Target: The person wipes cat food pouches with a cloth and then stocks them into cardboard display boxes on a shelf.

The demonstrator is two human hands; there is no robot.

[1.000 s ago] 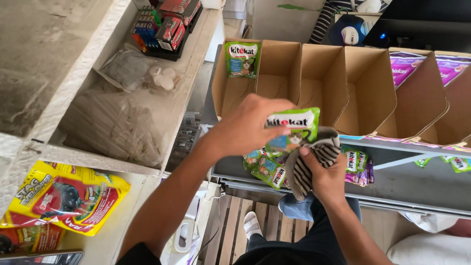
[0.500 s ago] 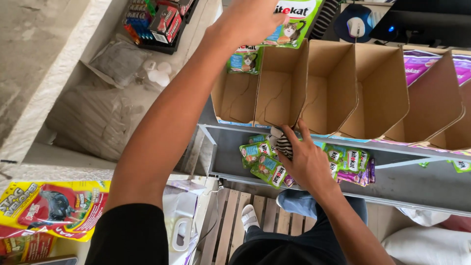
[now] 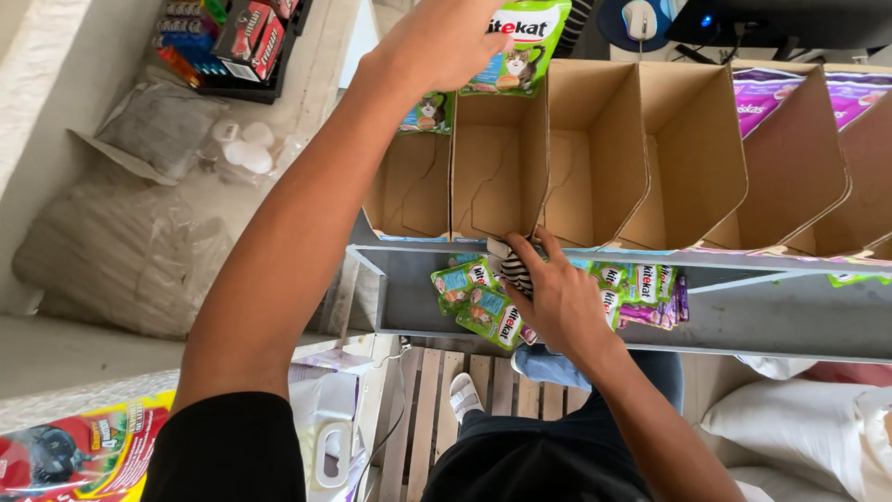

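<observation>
1. A flat green foil pouch with a cat picture [image 3: 514, 46] is pinched at its left side by the left hand [image 3: 437, 42], held up above the open tops of the cardboard boxes near the far edge of the shelf.
2. Just beneath it stands a row of brown cardboard display boxes [image 3: 595, 153], open-topped with slanted dividers, set side by side along the back of a grey metal shelf [image 3: 743, 316].
3. The leftmost compartment holds another green pouch [image 3: 426, 112], standing upright against its back wall.
4. The boxes toward the right end of the shelf carry purple pouches [image 3: 757, 93] leaning at their far side.
5. The right hand [image 3: 553, 297] lies on the front part of the shelf, fingers curled around a bundle with black-and-white stripes [image 3: 514, 270]; what the bundle is cannot be told.
6. Around that hand lies a loose heap of green pouches [image 3: 474, 297], with a few purple ones [image 3: 655, 311] at its right side.
7. Left of the shelf, a pale stone ledge carries a crumpled clear plastic sack [image 3: 121, 251] and a dark tray of small red and coloured packs [image 3: 237, 37].
8. At the lower left corner lies a yellow and red bag [image 3: 84, 451].
</observation>
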